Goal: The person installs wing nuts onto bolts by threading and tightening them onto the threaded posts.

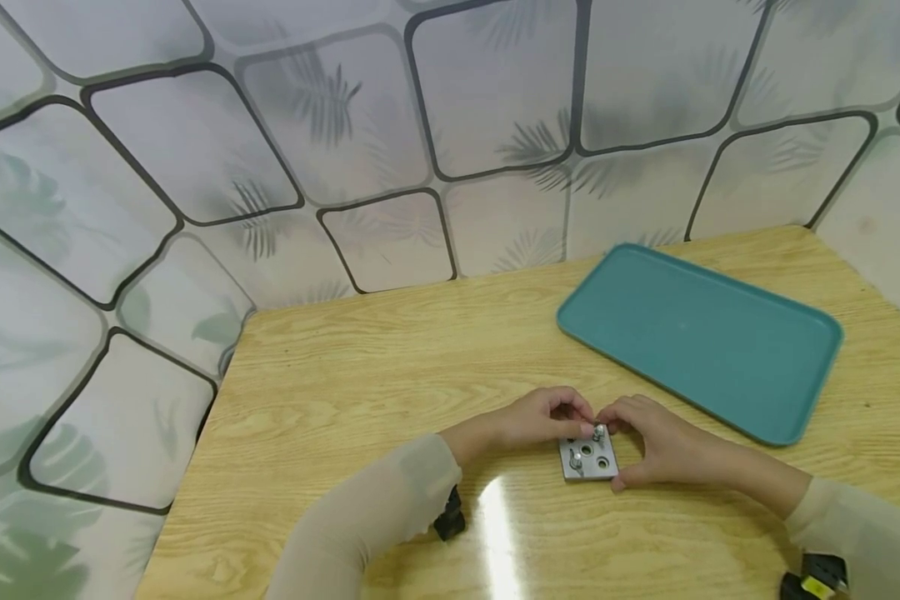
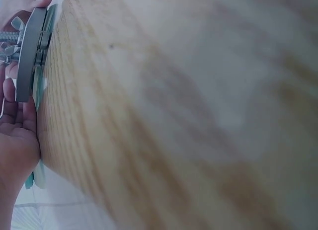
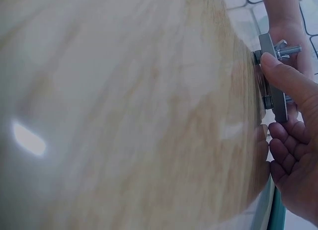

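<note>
A small square metal plate [image 1: 588,473] with several holes stands on bolt heads over the table. Two bolts rise through it, each carrying a wing nut; the near wing nut [image 1: 576,461] is in plain sight. My left hand [image 1: 528,421] pinches at the far wing nut [image 1: 598,432], its thumb and fingertips close together there. With thumb and fingers at the right side, my right hand [image 1: 663,442] holds the plate. In the right wrist view, the right thumb [image 3: 280,73] presses the plate's edge and a threaded bolt [image 3: 290,50] sticks out.
A teal tray [image 1: 701,333] lies on the wooden table [image 1: 390,367] behind the right hand. A patterned wall covering [image 1: 495,108] borders the table's back and left. Black wrist devices [image 1: 450,515] sit under the sleeves.
</note>
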Motion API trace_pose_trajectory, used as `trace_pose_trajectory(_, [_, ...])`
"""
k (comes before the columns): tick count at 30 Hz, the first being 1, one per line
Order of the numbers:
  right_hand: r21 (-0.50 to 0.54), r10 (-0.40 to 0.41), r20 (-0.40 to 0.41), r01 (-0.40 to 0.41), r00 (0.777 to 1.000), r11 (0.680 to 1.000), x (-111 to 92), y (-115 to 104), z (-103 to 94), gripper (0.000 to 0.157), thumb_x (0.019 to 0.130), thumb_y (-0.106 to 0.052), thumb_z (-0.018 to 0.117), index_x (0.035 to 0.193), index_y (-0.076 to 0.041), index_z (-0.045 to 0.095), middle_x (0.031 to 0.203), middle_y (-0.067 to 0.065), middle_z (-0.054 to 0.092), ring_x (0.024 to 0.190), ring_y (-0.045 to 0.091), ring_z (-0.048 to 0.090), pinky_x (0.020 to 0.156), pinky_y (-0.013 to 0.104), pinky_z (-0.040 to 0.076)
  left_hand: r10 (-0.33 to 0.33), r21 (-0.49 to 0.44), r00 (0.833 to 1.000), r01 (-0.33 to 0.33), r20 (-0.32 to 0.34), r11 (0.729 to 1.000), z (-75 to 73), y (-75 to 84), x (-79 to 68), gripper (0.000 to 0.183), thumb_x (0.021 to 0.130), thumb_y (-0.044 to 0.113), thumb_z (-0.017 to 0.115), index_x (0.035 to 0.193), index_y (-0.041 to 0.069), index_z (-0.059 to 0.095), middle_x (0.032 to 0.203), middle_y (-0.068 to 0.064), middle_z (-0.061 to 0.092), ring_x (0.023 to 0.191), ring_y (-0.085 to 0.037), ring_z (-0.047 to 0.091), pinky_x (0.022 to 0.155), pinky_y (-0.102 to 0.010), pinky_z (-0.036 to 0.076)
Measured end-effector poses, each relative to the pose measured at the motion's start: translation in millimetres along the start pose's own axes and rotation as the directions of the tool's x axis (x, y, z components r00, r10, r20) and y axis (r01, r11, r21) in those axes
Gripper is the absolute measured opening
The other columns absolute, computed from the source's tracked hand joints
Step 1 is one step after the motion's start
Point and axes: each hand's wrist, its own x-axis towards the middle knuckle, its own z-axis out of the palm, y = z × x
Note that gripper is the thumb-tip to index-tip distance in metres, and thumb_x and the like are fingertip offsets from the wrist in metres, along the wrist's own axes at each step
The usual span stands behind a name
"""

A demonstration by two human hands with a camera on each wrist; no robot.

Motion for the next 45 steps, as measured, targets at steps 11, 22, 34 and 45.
trace_pose_trajectory(11, [0.009, -0.017, -0.002, 0.017, 1.0, 1.0, 0.1, -1.5, -5.7, 0.069, 0.064, -0.044, 0.085, 0.113, -0.005, 0.057, 0.102, -0.003, 0.056, 0.091, 0.011, 0.05, 0.076, 0.029, 0.046, 0.063, 0.07, 0.996, -0.068, 0.071, 0.995, -2.3, -0.2, 2.3, 0.031, 0.089, 0.009, 0.066, 0.119, 0.005, 0.058, 0.107, 0.001, 0.058, 0.092, 0.003, 0.05, 0.086, -0.015, 0.043])
trace_pose_trajectory(22, [0.015, -0.041, -0.015, 0.041, 0.999, 0.999, -0.3, 0.9, -2.3, 0.065, 0.064, -0.045, 0.084, 0.11, -0.008, 0.058, 0.102, -0.003, 0.057, 0.091, 0.008, 0.049, 0.076, 0.028, 0.045, 0.002, 0.023, 1.0, -0.002, -0.013, 1.0, 0.6, -0.9, 2.0, 0.013, 0.092, 0.011, 0.062, 0.099, 0.001, 0.057, 0.088, 0.003, 0.057, 0.079, -0.001, 0.052, 0.072, -0.014, 0.043])
trace_pose_trajectory(34, [0.018, -0.057, -0.014, 0.057, 0.998, 0.998, 0.1, 0.9, -2.8, 0.067, 0.063, -0.044, 0.085, 0.112, -0.007, 0.057, 0.103, -0.003, 0.057, 0.091, 0.01, 0.05, 0.077, 0.028, 0.045, 0.01, 0.014, 1.0, -0.009, -0.004, 1.0, 0.3, -0.8, 1.2, 0.016, 0.091, 0.01, 0.063, 0.104, 0.001, 0.059, 0.092, 0.003, 0.059, 0.082, 0.0, 0.053, 0.076, -0.014, 0.044])
trace_pose_trajectory(45, [0.002, -0.022, -0.006, 0.022, 1.0, 1.0, 1.0, 0.5, -0.4, 0.067, 0.064, -0.046, 0.084, 0.112, -0.007, 0.058, 0.103, -0.006, 0.057, 0.092, 0.006, 0.049, 0.077, 0.029, 0.046, 0.03, 0.052, 0.998, -0.033, 0.053, 0.998, -1.3, -1.8, -0.2, 0.033, 0.087, 0.011, 0.069, 0.118, 0.007, 0.06, 0.108, 0.005, 0.057, 0.096, 0.003, 0.05, 0.089, -0.015, 0.042])
